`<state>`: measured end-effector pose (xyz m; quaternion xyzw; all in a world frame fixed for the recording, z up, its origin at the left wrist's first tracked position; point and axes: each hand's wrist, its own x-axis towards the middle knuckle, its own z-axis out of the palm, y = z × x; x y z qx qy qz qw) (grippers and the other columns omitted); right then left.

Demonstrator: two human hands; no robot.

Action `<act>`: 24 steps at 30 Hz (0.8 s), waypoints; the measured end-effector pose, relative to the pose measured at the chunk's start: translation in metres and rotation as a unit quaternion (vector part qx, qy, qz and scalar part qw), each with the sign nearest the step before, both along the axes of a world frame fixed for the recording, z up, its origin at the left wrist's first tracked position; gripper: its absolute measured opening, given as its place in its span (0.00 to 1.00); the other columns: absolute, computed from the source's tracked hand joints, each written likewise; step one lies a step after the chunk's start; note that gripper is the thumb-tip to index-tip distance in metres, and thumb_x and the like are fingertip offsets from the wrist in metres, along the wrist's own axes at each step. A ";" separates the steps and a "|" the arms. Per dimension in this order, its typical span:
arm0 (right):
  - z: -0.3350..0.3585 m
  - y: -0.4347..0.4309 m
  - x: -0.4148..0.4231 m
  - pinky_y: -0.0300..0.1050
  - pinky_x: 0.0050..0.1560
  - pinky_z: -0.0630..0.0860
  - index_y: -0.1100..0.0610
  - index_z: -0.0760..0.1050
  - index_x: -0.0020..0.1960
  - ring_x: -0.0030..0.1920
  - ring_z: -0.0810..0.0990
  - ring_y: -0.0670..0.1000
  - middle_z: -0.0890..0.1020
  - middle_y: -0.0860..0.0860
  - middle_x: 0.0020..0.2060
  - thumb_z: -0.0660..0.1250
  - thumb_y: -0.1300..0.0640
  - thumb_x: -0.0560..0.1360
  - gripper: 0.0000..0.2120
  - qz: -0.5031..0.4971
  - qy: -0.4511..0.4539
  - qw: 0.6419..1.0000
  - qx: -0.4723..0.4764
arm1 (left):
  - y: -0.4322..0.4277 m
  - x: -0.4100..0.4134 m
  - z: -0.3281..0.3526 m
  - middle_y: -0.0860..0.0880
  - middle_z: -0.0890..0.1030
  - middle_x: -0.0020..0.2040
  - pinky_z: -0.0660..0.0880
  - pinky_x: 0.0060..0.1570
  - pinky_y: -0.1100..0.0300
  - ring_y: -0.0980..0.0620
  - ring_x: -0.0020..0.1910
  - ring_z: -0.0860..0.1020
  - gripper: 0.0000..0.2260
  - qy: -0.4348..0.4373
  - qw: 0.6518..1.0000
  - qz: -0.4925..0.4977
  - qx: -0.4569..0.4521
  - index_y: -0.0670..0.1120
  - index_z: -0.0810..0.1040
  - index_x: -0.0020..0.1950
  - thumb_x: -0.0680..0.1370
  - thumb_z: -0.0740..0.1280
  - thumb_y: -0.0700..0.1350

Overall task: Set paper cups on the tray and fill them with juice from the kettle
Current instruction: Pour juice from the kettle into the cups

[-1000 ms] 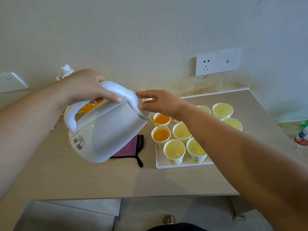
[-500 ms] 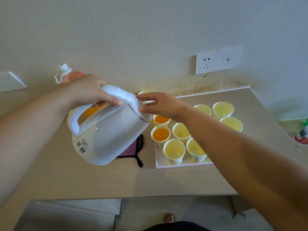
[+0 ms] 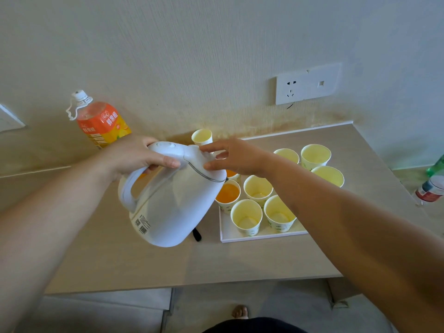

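My left hand [image 3: 141, 156] grips the handle of the white kettle [image 3: 173, 205], which hangs tilted with its spout over the tray's left side. My right hand [image 3: 236, 156] rests with straight fingers on the kettle's lid. On the white tray [image 3: 240, 236] stand several paper cups. One cup [image 3: 228, 194] under the spout holds orange juice, and another with juice [image 3: 231, 174] sits behind it, mostly hidden. Empty cups [image 3: 246, 216] fill the tray's front. More empty cups [image 3: 314, 156] stand at the back right, and one cup [image 3: 202, 138] stands by the wall.
An orange juice bottle [image 3: 101, 121] stands at the back left against the wall. A black strap [image 3: 196, 234] of a cloth pokes out under the kettle. Wall sockets [image 3: 308, 84] sit above the table [image 3: 168, 265]. Bottles [image 3: 431, 188] lie on the floor at right.
The kettle has moved right and lower, closer over the cups, and no stream of juice shows now. The juice bottle has come into view behind my left hand.
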<state>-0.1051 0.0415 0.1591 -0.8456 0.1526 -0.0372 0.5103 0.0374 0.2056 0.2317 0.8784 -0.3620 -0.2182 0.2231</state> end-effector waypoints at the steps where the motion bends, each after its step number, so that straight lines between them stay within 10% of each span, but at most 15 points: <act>1: 0.001 -0.001 -0.002 0.37 0.56 0.66 0.48 0.71 0.69 0.60 0.75 0.47 0.74 0.46 0.65 0.71 0.52 0.74 0.25 0.000 0.000 1.000 -0.002 | -0.001 0.000 0.001 0.50 0.74 0.25 0.67 0.35 0.59 0.51 0.28 0.72 0.18 0.005 1.000 -0.002 0.002 0.49 0.75 0.28 0.57 0.81 0.56; 13: 0.015 -0.020 -0.029 0.42 0.66 0.67 0.47 0.74 0.66 0.63 0.74 0.44 0.77 0.43 0.63 0.71 0.53 0.73 0.22 -0.038 -0.051 0.998 0.027 | -0.028 -0.014 0.036 0.49 0.74 0.25 0.67 0.34 0.58 0.54 0.25 0.70 0.33 0.000 0.997 -0.074 0.004 0.44 0.75 0.34 0.42 0.76 0.67; 17: 0.018 -0.028 -0.040 0.29 0.53 0.71 0.47 0.73 0.67 0.60 0.74 0.41 0.77 0.41 0.61 0.71 0.53 0.74 0.22 -0.050 -0.066 0.996 0.026 | -0.042 -0.018 0.040 0.49 0.75 0.26 0.68 0.37 0.57 0.51 0.28 0.71 0.35 -0.016 0.996 -0.087 0.014 0.44 0.77 0.35 0.42 0.77 0.69; 24: 0.010 -0.036 -0.049 0.48 0.62 0.76 0.46 0.74 0.66 0.59 0.78 0.46 0.78 0.42 0.61 0.70 0.55 0.74 0.21 -0.077 -0.084 0.991 0.070 | -0.065 -0.027 0.040 0.51 0.72 0.23 0.66 0.31 0.60 0.52 0.26 0.69 0.16 -0.027 0.995 -0.093 0.028 0.45 0.75 0.35 0.65 0.78 0.53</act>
